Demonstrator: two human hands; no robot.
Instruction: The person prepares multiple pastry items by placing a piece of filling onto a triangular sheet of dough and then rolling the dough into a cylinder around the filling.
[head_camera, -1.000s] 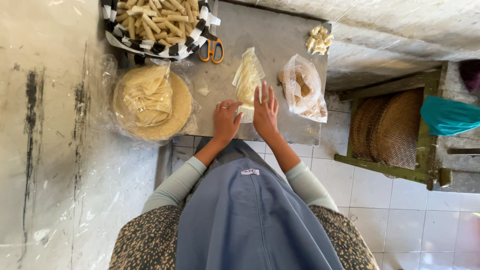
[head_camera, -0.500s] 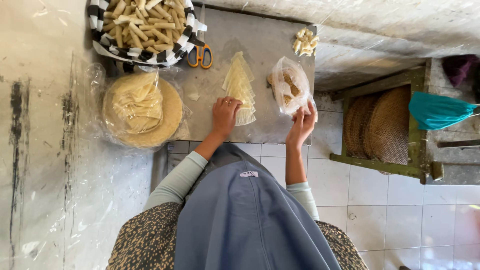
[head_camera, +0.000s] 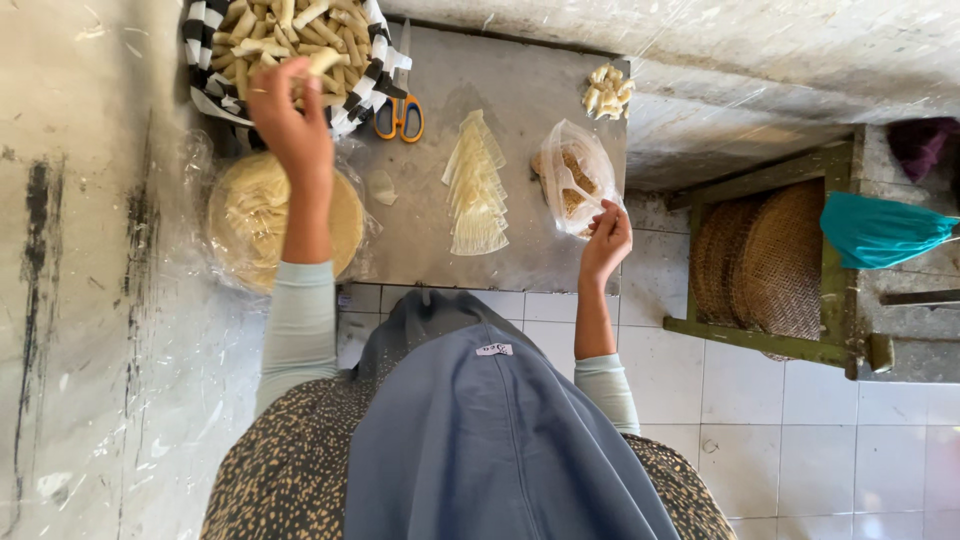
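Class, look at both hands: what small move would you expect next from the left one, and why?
Probably the left hand lets go of the rolled pastry, since it holds it right over the striped-cloth tray already heaped with similar rolls. The right hand touches the plastic bag beside the fanned wrappers.

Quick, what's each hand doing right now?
Left hand: closed on a rolled pastry over the tray.
Right hand: pinching the plastic bag.

Two hands are being counted, the left hand (head_camera: 290, 125) and the right hand (head_camera: 607, 240). One pair of scissors (head_camera: 399, 112), one clear bag (head_camera: 572, 175), one fanned stack of wrappers (head_camera: 475, 185) and one cloth-lined basket (head_camera: 365, 85) are being shown on one table (head_camera: 520, 75).
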